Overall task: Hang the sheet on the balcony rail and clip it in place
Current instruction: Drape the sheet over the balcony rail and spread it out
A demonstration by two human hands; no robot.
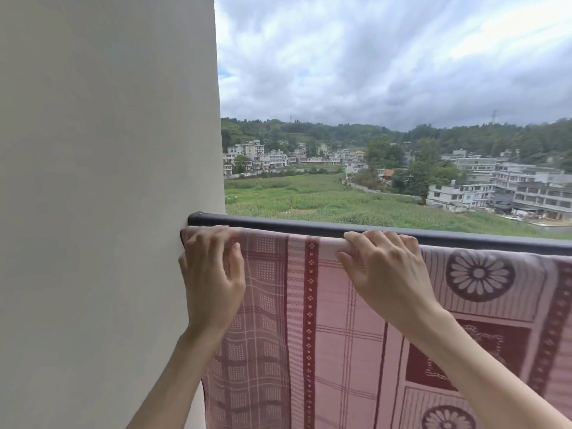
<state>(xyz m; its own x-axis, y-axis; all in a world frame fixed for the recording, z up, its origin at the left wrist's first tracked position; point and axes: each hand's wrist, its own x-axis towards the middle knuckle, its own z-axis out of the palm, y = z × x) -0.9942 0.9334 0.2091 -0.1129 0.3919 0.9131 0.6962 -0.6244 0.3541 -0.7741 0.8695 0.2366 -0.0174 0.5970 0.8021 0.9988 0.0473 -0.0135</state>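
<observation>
Pink woven cloth with dark red bands, checks and round flower motifs makes up the sheet (325, 320), which hangs over the dark balcony rail (309, 225) and falls down the near side toward the camera. Its top fold lies along the rail from the pale wall (108, 181) on the left, where the rail meets the plaster, out past the right edge of the view.

The left hand (210, 274) rests on the sheet right at the wall end, its fingers only lightly bent and spread over the fold at the top, the thumb lying against the cloth below; it does not pinch anything. The right hand (383, 267) sits further along the rail, well apart from the left, with its fingers curled over the top of the fold and the thumb tucked beneath, gripping the sheet where it wraps the rail.

Beyond the rail lie a green field (309, 199), pale low-rise buildings (495, 190), wooded hills and a cloudy sky (387, 57).
</observation>
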